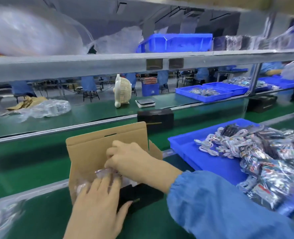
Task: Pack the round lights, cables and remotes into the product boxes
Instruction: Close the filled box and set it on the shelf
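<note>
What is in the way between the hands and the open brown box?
Nothing visible. The left hand and right hand already reach into the open brown cardboard box, onto a clear plastic-wrapped item. Its lid flap stands up behind them, out of the way.

Factory packing line: green conveyor belt [44, 163], blue parts bins [192, 149] of cables, metal shelving [91, 63], blue-coated workers [88, 83] behind.
</note>
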Demonstrator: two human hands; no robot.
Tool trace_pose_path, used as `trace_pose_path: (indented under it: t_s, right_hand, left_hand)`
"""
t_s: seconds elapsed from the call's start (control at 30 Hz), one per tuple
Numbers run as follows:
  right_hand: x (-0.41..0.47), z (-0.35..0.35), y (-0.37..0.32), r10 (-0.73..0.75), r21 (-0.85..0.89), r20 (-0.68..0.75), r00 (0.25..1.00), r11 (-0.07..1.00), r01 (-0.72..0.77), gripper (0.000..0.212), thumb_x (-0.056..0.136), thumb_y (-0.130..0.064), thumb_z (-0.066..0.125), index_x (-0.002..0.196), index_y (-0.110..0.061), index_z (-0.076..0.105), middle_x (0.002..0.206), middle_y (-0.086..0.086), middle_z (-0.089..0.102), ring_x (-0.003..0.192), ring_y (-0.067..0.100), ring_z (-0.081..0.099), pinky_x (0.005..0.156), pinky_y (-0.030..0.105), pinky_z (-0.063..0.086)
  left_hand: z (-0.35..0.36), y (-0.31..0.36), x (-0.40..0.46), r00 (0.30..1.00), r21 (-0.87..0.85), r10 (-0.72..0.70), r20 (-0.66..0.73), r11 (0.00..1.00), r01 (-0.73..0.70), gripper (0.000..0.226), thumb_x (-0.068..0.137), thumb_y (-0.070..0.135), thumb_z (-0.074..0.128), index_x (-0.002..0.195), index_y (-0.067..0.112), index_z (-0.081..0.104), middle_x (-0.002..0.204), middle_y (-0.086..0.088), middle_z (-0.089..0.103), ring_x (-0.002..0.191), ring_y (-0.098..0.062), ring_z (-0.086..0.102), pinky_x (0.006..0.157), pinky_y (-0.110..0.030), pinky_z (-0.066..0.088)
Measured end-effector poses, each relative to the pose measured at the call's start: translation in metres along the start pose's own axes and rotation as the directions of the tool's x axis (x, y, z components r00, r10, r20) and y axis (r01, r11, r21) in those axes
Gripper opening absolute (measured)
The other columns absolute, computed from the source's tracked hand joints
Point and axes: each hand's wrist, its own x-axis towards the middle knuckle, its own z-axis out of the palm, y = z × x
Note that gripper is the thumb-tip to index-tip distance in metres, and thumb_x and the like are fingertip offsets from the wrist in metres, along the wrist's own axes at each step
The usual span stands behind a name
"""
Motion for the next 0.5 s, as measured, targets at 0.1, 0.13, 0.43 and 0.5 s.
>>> trace_pose_path:
  t_s: [0.1,0.13,0.43,0.5]
  right_hand:
    - [0.005,0.016,0.000,0.065,0.181,0.122,0.990,0.980,-0.086,0.017,0.088,-0.012,0.062,0.103,-0.012,0.069,0.097,0.008,0.065,0.096,0.029,0.061,0.064,0.031,0.038]
    - [0.002,0.015,0.007,0.032,0.337,0.154,0.987,0.938,-0.083,0.018,0.089,-0.009,0.062,0.104,-0.011,0.071,0.095,0.010,0.069,0.091,0.026,0.063,0.067,0.028,0.038]
    - [-0.127,0.020,0.241,0.808,0.273,-0.102,0.580,0.583,-0.765,0.040,0.092,-0.008,0.051,0.131,-0.018,0.058,0.129,0.011,0.060,0.118,0.032,0.056,0.094,0.044,0.049]
    - [-0.173,0.052,0.283,0.839,-0.155,0.336,0.429,0.498,-0.853,0.062,0.092,-0.010,0.046,0.150,-0.027,0.030,0.157,0.005,0.028,0.141,0.031,0.031,0.107,0.049,0.037]
  left_hand:
    - [0.002,-0.011,0.000,0.974,-0.019,0.016,-0.224,1.000,-0.021,0.078,0.095,0.063,0.022,0.093,0.006,0.075,0.099,-0.017,0.068,0.093,-0.041,0.065,0.075,-0.051,0.053]
    - [-0.002,-0.014,0.001,0.973,-0.035,0.007,-0.232,0.999,-0.016,0.079,0.093,0.066,0.023,0.095,0.006,0.074,0.100,-0.015,0.067,0.094,-0.039,0.064,0.076,-0.050,0.051]
    - [0.007,-0.024,0.035,0.983,-0.197,0.165,0.085,0.969,-0.146,0.096,0.071,0.092,0.025,0.152,0.040,0.016,0.158,0.024,0.015,0.146,-0.001,0.018,0.114,-0.014,0.007]
    - [0.007,-0.027,0.047,0.985,-0.201,0.156,0.072,0.970,-0.139,0.090,0.074,0.088,0.038,0.150,0.044,0.017,0.146,0.028,0.031,0.136,0.000,0.031,0.106,-0.015,0.024]
